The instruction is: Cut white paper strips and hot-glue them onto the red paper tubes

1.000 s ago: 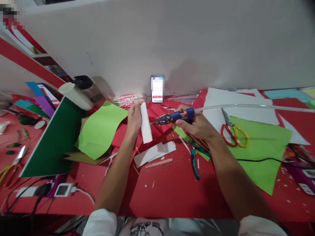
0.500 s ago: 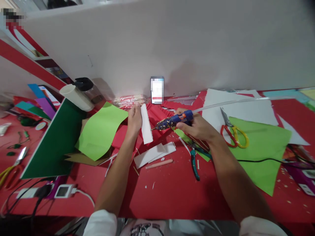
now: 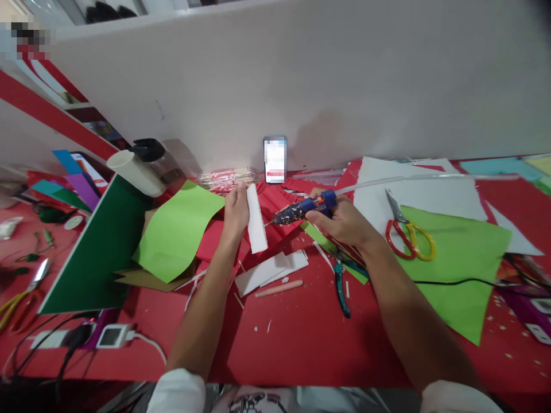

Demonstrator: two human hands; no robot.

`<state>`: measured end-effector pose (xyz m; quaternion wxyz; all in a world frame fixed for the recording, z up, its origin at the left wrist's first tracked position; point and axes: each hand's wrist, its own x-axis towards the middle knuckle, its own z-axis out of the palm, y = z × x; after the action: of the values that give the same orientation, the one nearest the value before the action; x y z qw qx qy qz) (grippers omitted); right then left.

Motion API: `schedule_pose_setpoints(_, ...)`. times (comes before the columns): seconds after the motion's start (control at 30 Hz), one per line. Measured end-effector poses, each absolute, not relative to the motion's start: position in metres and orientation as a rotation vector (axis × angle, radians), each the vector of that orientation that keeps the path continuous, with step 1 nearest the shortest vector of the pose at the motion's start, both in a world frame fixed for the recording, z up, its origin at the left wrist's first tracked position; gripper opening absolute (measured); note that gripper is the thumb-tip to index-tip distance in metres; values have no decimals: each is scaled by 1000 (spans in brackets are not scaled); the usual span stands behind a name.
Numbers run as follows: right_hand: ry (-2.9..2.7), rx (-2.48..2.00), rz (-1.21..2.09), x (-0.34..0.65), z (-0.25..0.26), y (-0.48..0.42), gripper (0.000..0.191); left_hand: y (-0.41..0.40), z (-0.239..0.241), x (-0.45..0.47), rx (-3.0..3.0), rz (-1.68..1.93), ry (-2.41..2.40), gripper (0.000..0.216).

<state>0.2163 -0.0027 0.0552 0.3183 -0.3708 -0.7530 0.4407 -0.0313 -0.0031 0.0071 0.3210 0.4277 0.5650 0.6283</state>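
Note:
My left hand (image 3: 236,211) is closed on a narrow white paper strip (image 3: 256,221), holding it upright above the red table (image 3: 301,338). My right hand (image 3: 342,221) grips a blue hot glue gun (image 3: 305,207) with a long clear glue stick (image 3: 422,179) trailing to the right. The gun's nozzle points left and sits right at the strip's right edge, about mid-height. Under the hands lie folded red paper (image 3: 275,201) and white paper offcuts (image 3: 271,269).
Red-and-yellow scissors (image 3: 407,232) lie on a light green sheet (image 3: 451,264) at right. Teal pliers (image 3: 342,284) rest by my right forearm. A phone (image 3: 275,159) leans on the wall. At left are a green sheet (image 3: 178,229), a dark green board (image 3: 92,252), a white cup (image 3: 131,171) and a power strip (image 3: 64,337).
The glue gun's nozzle has moved left, from a gap away to the edge of the white strip. My left hand has kept the strip nearly still.

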Motion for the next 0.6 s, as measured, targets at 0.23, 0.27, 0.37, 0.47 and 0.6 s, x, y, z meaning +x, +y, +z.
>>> schedule_pose_setpoints(0.23, -2020, -954, 1169, 216, 56, -3, 37, -2, 5, -33, 1141, 1631, 1484, 61)
schedule_pose_setpoints(0.27, -2014, -948, 1164, 216, 57, -3, 38, -3, 5, -32, 1146, 1630, 1489, 61)
schedule_pose_setpoints(0.37, -1995, -943, 1154, 215, 58, -4, 42, -4, 7, -32, 1151, 1633, 1497, 61)
schedule_pose_setpoints(0.47, -1992, -952, 1174, 216, 58, -4, 41, -4, 8, -31, 1137, 1639, 1488, 59)
schedule_pose_setpoints(0.6, -2004, -920, 1205, 217, 57, -4, 37, -5, 11, -30, 1120, 1632, 1497, 60)
